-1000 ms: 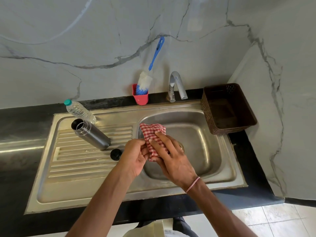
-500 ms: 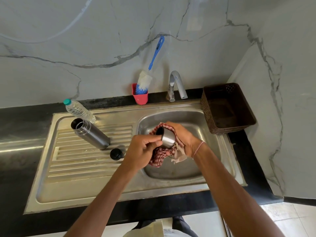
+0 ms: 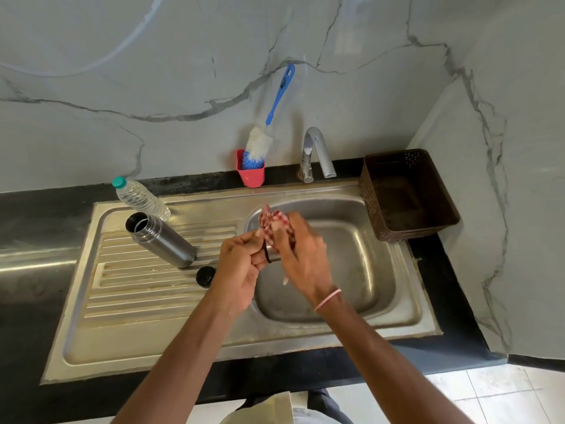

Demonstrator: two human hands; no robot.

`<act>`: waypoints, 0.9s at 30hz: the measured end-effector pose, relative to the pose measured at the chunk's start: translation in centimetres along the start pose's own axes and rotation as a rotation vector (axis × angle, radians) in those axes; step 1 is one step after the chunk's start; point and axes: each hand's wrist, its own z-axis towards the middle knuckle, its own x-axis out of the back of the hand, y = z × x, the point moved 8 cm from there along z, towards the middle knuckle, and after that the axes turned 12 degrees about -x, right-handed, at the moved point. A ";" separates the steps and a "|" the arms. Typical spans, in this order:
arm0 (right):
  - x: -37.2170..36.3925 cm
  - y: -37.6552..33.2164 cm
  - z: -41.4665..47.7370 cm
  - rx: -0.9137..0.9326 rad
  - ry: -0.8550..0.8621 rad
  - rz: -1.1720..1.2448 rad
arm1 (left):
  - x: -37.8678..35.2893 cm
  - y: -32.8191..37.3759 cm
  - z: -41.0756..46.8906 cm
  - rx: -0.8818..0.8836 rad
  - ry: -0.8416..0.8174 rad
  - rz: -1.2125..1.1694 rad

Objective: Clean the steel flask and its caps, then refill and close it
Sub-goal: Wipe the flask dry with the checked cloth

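While both hands hover over the sink (image 3: 214, 341) basin: left hand (image 3: 241, 270) curled round 1 cap (image 3: 267, 254), mostly hidden, only its dark rim shows. Right hand (image 3: 305, 261) grips 1 red checked cloth (image 3: 275, 221), bunched against that cap. From the hands: 1 steel flask (image 3: 162, 240) at 9 o'clock, on its side on the drainboard, mouth open. 1 black cap (image 3: 205, 276) at 8, just beside the left hand. 1 water bottle (image 3: 140, 198) at 10. 1 brush (image 3: 260, 142) in 1 red holder (image 3: 252, 175) at 12. 1 tap (image 3: 315, 154) at 1. 1 brown basket (image 3: 412, 234) at 2.
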 end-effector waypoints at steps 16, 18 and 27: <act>0.0 0.8 0.2 -0.144 -0.126 0.230 | 1.1 -0.7 -0.6 0.094 0.131 -0.103; -0.4 1.7 1.1 -0.306 -0.218 0.336 | 0.8 -1.2 -1.2 0.111 0.118 -0.112; -2.0 4.6 0.4 -0.788 -0.364 0.847 | -0.9 -1.2 -2.5 0.137 0.088 -0.212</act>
